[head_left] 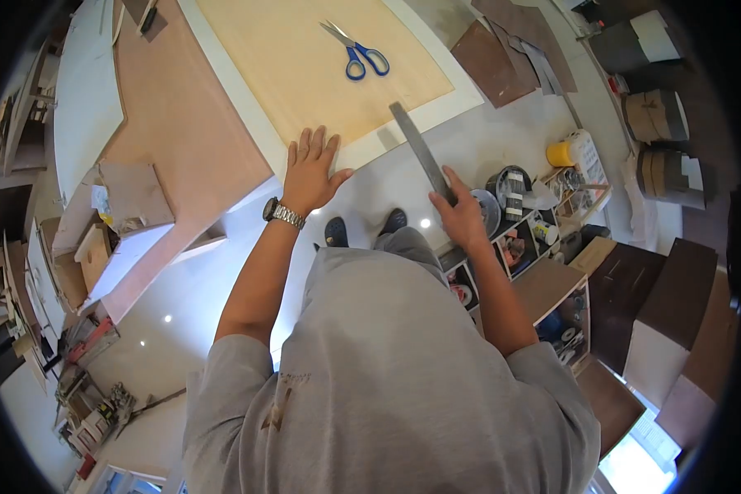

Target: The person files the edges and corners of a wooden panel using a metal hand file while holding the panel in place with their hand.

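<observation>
My left hand (311, 174), with a metal-band watch at the wrist, lies flat on the near corner of a pale yellow board with a white border (350, 155). Its fingers are stretched out and the thumb sticks out to the side. In my right hand (461, 216) is a long, flat grey metal file (420, 148), gripped at its near end. The file slants up and left, and its far end overlaps the board's near edge in this view. Blue-handled scissors (356, 51) rest on the board beyond the file, blades partly apart.
A brown board (173, 99) lies left of the panel, with an open cardboard box (132, 202) near it. Brown offcuts (494, 62) are at the far right. Beside my right arm stands a shelf unit (552, 288) holding tools, cans and a yellow-and-white container (561, 154).
</observation>
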Demonstrator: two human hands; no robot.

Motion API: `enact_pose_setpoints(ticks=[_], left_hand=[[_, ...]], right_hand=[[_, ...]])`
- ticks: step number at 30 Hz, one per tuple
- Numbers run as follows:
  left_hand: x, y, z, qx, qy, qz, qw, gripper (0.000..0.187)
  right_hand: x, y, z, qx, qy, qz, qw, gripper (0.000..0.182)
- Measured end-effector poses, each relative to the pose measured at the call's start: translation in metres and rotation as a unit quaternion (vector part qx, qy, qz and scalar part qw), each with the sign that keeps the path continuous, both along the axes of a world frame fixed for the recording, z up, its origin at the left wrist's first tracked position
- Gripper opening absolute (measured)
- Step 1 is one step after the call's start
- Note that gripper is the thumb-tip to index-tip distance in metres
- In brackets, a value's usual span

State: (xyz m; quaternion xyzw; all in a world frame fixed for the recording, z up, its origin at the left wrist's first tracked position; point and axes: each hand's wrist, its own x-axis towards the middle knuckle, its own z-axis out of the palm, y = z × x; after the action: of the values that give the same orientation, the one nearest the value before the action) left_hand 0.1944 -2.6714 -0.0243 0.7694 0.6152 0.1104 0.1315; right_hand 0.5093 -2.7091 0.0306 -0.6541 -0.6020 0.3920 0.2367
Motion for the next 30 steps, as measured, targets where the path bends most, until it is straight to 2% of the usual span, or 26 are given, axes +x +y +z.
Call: enact_pose_setpoints(ticks=[2, 4, 5, 10, 14, 20, 25, 28, 30], left_hand=[[-0.012, 0.018, 0.007, -0.025, 0.018, 0.004, 1.000, 0.082], [-0.027, 0.029, 0.013, -0.068, 0.051, 0.020, 0.996, 0.086], [-0.035, 0.035, 0.012, -0.095, 0.049, 0.022, 0.994, 0.095], [-0.058, 0.055, 0.030, -0.171, 0.093, -0.059, 0.979, 0.104], [-0.073, 0.054, 0.019, -0.174, 0.063, -0.090, 0.978, 0.111], [-0.075, 0.059, 0.019, -0.194, 0.102, -0.120, 0.968, 0.121], [-0.078, 0.062, 0.027, -0.202, 0.119, -0.153, 0.960, 0.121], [-0.077, 0.063, 0.025, -0.199, 0.137, -0.167, 0.956, 0.122], [-0.078, 0.066, 0.023, -0.192, 0.141, -0.174, 0.956, 0.122]], right_hand=[[-0.009, -0.018, -0.014, 0.077, -0.030, 0.043, 0.996, 0.058], [-0.022, -0.028, -0.013, 0.036, -0.057, 0.055, 0.996, 0.054], [-0.025, -0.033, -0.021, 0.031, -0.074, 0.070, 0.994, 0.054], [-0.059, -0.044, -0.045, 0.029, -0.097, 0.088, 0.991, 0.049], [-0.086, -0.058, -0.046, 0.032, -0.101, 0.062, 0.992, 0.048], [-0.124, -0.090, -0.062, 0.065, -0.143, 0.001, 0.988, 0.046], [-0.166, -0.125, -0.072, 0.085, -0.180, -0.071, 0.977, 0.043], [-0.179, -0.106, -0.079, 0.125, -0.178, -0.089, 0.972, 0.043], [-0.188, -0.061, -0.076, 0.130, -0.209, -0.106, 0.963, 0.043]])
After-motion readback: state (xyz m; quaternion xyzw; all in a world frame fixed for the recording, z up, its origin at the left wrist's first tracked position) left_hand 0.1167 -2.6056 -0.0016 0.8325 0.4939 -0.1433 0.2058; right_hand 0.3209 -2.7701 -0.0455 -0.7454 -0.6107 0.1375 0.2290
